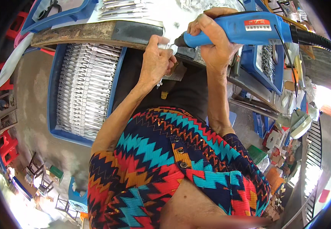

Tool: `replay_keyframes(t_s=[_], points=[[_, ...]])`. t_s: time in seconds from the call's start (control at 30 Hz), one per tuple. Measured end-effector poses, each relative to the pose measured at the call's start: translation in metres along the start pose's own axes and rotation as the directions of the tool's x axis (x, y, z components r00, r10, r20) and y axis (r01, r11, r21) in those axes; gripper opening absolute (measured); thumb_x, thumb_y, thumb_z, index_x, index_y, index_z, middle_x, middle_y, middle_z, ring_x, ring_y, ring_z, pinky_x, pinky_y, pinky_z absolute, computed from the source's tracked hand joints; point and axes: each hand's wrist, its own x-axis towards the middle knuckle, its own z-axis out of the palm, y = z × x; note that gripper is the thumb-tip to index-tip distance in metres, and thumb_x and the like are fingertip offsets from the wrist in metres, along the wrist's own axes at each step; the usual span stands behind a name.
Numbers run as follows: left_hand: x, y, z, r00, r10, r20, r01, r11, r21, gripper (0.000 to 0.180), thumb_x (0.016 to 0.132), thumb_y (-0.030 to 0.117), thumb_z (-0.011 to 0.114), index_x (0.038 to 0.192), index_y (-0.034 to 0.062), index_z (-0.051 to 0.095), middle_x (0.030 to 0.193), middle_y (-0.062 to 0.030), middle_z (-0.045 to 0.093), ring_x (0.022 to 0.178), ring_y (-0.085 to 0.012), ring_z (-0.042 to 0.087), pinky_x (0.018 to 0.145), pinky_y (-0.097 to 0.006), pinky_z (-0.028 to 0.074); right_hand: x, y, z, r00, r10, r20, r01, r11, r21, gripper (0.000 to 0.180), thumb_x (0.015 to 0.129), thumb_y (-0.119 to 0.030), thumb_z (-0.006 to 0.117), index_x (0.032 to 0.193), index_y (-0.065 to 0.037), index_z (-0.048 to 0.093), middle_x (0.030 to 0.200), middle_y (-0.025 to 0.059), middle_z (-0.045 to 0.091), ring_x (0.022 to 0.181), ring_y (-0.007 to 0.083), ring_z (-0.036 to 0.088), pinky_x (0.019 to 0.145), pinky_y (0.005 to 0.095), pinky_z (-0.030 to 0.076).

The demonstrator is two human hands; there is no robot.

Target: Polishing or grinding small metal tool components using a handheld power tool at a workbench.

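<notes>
My right hand (217, 44) is wrapped round a blue electric screwdriver (255, 32) with a black nose and a thick black cord, held level and pointing left. Its bit meets a small silver-white metal part (168, 46) at the edge of the workbench. My left hand (157, 61) pinches that part between thumb and fingers; the palm and fingers hide much of it. Below the left fingers, a narrow shiny end (159, 83) hangs out, and I cannot tell whether it belongs to the same part.
A blue tray (53, 95) of slim silver metal pieces in rows stands at my left. More such pieces (125, 9) lie on the bench (77, 35). Blue bins (262, 72) with small parts are at the right. Red stools (7, 147) and boxes (274, 139) stand farther off.
</notes>
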Motion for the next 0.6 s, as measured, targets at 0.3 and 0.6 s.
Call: replay_keyframes(t_s=[0.3, 0.6], points=[[-0.001, 0.0, 0.001, 1.0, -0.014, 0.006, 0.014, 1.0, -0.014, 0.021, 0.085, 0.002, 0.047, 0.102, 0.0057, 0.036, 0.063, -0.0088, 0.053, 0.046, -0.0071, 0.041, 0.036, -0.019, 0.027, 0.001, 0.003, 0.004, 0.999, 0.036, 0.01, -0.036, 0.999, 0.011, 0.017, 0.072, 0.004, 0.056, 0.087, 0.005, 0.05, 0.061, 0.0133, 0.053, 0.048, 0.0199, 0.053, 0.052, 0.0361, 0.047], [-0.001, 0.0, 0.002, 0.999, -0.003, -0.04, 0.004, 1.0, 0.024, 0.019, 0.084, 0.0, 0.048, 0.1, 0.0062, 0.038, 0.062, -0.0082, 0.053, 0.046, -0.0067, 0.041, 0.036, -0.019, 0.027, 0.003, 0.003, 0.018, 0.994, 0.054, -0.091, -0.061, 0.995, -0.085, 0.01, 0.069, 0.001, 0.06, 0.077, 0.002, 0.054, 0.06, 0.0078, 0.054, 0.047, 0.015, 0.053, 0.046, 0.0283, 0.043]])
